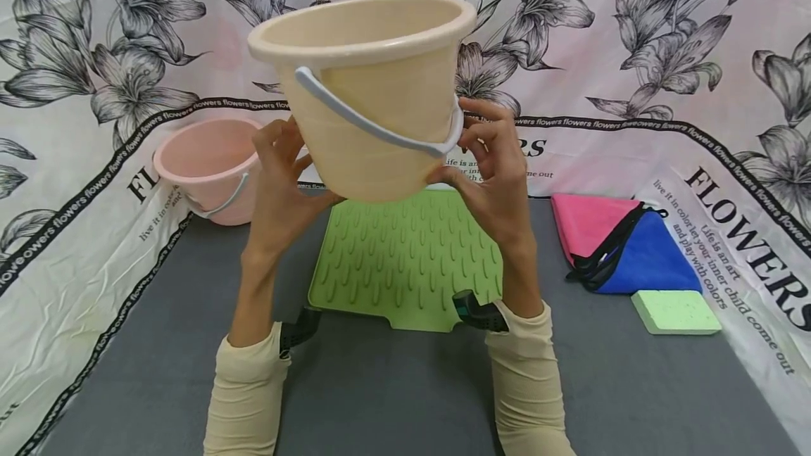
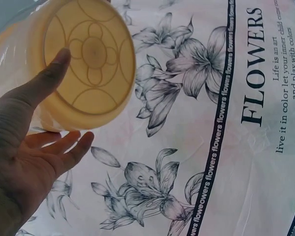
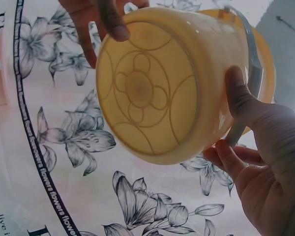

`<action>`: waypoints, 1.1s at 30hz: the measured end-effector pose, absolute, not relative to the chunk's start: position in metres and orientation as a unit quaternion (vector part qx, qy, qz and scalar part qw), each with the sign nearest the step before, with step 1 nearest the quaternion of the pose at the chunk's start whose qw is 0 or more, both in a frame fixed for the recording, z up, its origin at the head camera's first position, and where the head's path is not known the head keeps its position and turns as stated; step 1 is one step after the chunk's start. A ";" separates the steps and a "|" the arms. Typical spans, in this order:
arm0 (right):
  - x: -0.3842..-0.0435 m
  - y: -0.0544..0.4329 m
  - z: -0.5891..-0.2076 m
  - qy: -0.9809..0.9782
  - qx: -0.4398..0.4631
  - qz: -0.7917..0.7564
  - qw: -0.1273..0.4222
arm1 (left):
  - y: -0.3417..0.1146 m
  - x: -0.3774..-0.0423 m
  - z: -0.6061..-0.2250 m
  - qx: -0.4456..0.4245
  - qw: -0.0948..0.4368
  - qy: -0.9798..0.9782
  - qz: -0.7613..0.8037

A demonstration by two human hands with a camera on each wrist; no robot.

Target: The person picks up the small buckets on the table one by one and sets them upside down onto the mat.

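Note:
A cream plastic bucket (image 1: 374,83) is held up in the air above a green mat, tilted, with its grey handle (image 1: 380,131) hanging across the near side. My left hand (image 1: 279,192) grips its lower left side, and in the left wrist view the thumb (image 2: 49,76) presses the underside. On the other side, my right hand (image 1: 497,174) holds the wall near the handle's end, thumb (image 3: 241,96) on the lower wall and fingers behind. A flower pattern moulded into the bucket's base (image 3: 137,91) faces the right wrist camera.
Below lies the green ridged mat (image 1: 405,259) on a grey tabletop (image 1: 393,385). A pink bucket (image 1: 209,153) stands at the back left. To the right are a folded pink and blue cloth item (image 1: 652,252) with black cord and a pale green sponge block (image 1: 676,313). Flower-printed fabric (image 1: 570,76) hangs behind.

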State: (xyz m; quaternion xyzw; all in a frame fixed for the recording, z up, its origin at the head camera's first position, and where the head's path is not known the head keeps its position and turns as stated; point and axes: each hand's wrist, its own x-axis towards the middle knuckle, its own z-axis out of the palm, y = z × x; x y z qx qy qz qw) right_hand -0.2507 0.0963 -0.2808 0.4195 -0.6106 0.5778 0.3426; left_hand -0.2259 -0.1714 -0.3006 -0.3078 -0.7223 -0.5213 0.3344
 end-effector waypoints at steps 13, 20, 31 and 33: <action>-0.250 0.099 -0.284 -0.656 0.434 0.529 0.318 | -0.174 -0.222 -0.298 -0.281 0.346 -0.704 -0.553; -0.248 0.097 -0.284 -0.679 0.421 0.490 0.349 | -0.172 -0.223 -0.296 -0.273 0.371 -0.696 -0.550; -0.252 0.097 -0.285 -0.679 0.413 0.485 0.365 | -0.172 -0.226 -0.294 -0.264 0.397 -0.696 -0.537; -0.252 0.096 -0.285 -0.685 0.410 0.475 0.370 | -0.173 -0.226 -0.293 -0.263 0.396 -0.685 -0.553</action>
